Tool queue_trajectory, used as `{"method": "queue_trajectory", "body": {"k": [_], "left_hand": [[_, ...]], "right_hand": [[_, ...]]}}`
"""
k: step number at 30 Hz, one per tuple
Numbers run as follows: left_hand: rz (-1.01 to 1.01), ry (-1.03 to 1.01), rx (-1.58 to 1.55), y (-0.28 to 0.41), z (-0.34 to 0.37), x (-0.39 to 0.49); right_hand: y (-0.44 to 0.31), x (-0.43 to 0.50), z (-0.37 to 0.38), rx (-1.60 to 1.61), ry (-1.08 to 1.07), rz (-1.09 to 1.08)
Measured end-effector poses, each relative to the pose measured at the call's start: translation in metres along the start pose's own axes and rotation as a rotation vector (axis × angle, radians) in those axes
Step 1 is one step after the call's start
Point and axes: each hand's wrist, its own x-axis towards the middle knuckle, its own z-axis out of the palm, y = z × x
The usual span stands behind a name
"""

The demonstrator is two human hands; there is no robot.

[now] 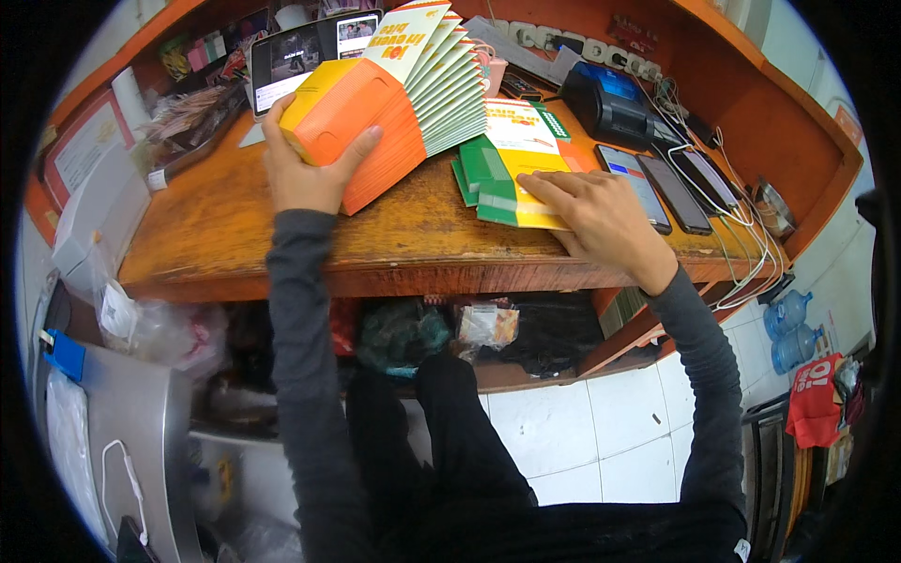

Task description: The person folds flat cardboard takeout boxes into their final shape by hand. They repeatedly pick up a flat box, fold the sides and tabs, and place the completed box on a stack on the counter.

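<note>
A thick, fanned stack of flat orange, yellow and white printed cartons is gripped by my left hand, thumb on the orange side. It is held tilted over the left-middle of the wooden desk. My right hand lies palm down on a yellow and white folded carton, fingers together over its near end. Under and beside that carton are green cartons, spread on the desk. Whether the right fingers grip the carton or only press on it cannot be told.
Right of my right hand lie several phones with white cables. Behind them stands a black and blue card terminal or small printer. A tablet leans at the back left. Plastic-wrapped goods sit on the shelf below.
</note>
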Motion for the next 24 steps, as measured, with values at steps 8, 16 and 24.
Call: {"method": "queue_trajectory", "body": {"k": [8,16,24], "left_hand": [[-0.032,0.119,-0.19,-0.009,0.001,0.004],[-0.009,0.129,0.176,-0.011,-0.004,0.0],[0.022,-0.404,-0.001,-0.004,0.008,-0.007]], "right_hand": [[0.025,-0.021,-0.02,0.082,0.382,0.279],[0.056,-0.058,-0.043,0.137,1.125,0.774],[0.056,-0.109,-0.048,0.632,1.633,0.85]]}}
